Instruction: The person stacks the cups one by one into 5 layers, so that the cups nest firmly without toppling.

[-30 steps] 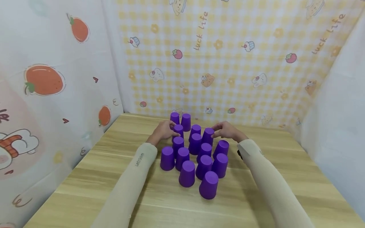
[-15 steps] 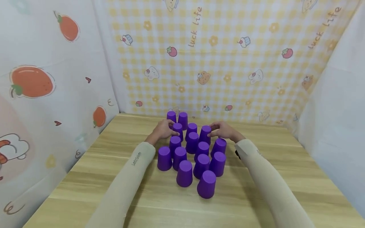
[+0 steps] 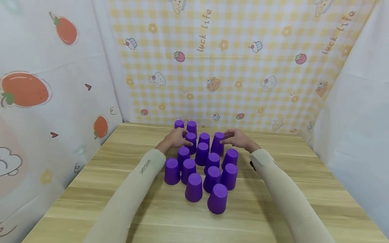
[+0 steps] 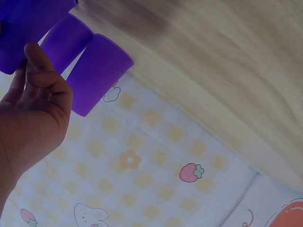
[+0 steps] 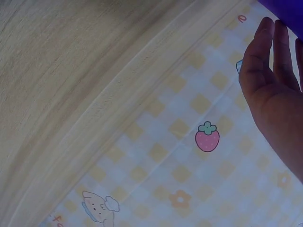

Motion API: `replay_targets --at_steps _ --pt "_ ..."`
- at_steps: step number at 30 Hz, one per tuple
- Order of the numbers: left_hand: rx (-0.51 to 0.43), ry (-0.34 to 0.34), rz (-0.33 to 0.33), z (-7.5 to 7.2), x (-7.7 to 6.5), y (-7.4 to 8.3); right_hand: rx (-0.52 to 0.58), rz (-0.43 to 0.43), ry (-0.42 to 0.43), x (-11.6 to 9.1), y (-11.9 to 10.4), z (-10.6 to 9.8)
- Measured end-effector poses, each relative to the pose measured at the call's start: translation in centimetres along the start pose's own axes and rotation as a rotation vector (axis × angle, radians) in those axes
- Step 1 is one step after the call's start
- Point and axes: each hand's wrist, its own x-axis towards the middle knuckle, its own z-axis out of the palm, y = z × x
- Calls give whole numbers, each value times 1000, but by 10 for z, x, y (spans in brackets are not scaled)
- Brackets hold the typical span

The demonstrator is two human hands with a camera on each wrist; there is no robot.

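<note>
Several purple cups stand upside down on the wooden table (image 3: 267,209). In the head view my left hand (image 3: 177,137) curves its thumb and fingers around one purple cup (image 3: 191,144) near the back of the group. In the left wrist view, that hand (image 4: 40,106) has its fingers against the cup (image 4: 28,28). On the other side, my right hand (image 3: 238,138) holds a second purple cup (image 3: 217,145) between thumb and fingers. The right wrist view shows the hand's (image 5: 277,90) fingertips at this cup (image 5: 291,12), mostly cut off by the frame.
Two cups, one of them a cup (image 3: 191,129) partly beside my left hand, stand at the back. Other cups spread toward the front, the nearest cup (image 3: 217,199) at front right. A checked cloth (image 3: 243,67) hangs behind the table; white cloth (image 3: 54,118) covers the left side.
The cup in my left hand has moved right, toward the middle of the group. The cup in my right hand sits slightly higher in the view. The whole view has shifted a little.
</note>
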Motion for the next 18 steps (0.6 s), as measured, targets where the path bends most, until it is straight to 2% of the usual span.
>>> replay_targets --at_steps 4,12,18 --pt "17 10 28 -4 6 8 24 10 40 -1 0 -2" --pt "101 61 85 -14 26 33 26 30 115 -3 -1 -10" --pt "153 103 103 -11 33 34 67 53 159 -1 3 -1"
